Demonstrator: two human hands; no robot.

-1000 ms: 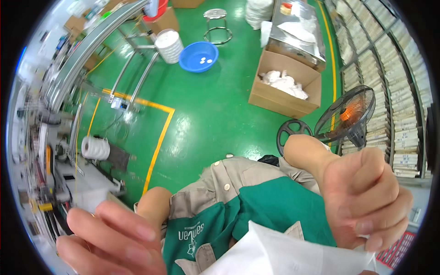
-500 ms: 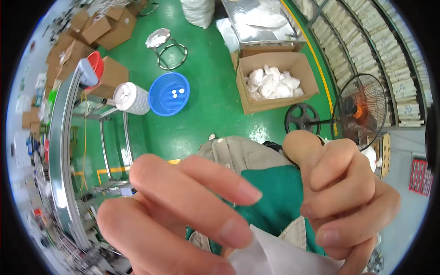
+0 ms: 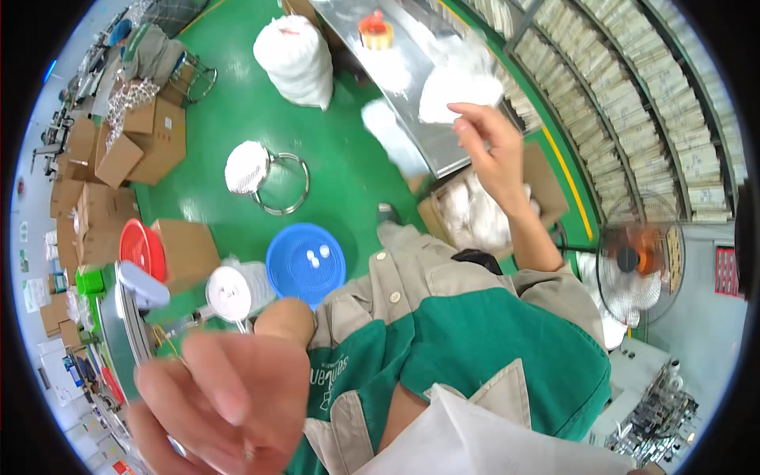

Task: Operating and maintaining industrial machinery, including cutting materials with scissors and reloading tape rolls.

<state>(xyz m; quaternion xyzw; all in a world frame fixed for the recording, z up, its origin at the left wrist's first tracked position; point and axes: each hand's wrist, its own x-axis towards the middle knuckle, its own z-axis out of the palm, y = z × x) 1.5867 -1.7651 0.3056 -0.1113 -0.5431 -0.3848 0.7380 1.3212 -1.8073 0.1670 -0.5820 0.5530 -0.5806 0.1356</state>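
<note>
My right hand (image 3: 492, 150) reaches out over the steel table (image 3: 380, 75), thumb and forefinger bent with a gap between them. It holds nothing that I can see. Just beyond its fingertips lies a white plastic bag (image 3: 459, 89), blurred. My left hand (image 3: 226, 404) is raised close at the lower left, its fingers curled inward and smeared a little; whatever may be between the fingertips is hidden. A white cloth-like sheet (image 3: 491, 435) spans the lower edge, and neither hand touches it.
A cardboard box (image 3: 546, 178) with white bags stands under my right forearm. A pedestal fan (image 3: 640, 257) is at the right. Nearby on the green floor are a blue basket (image 3: 305, 277), a stool (image 3: 281, 186) and a white sack (image 3: 294, 59). A person (image 3: 150, 51) sits far left.
Both hands were close together near the white sheet. My right hand has moved up and away over the steel table; my left has shifted down and left. The view has turned.
</note>
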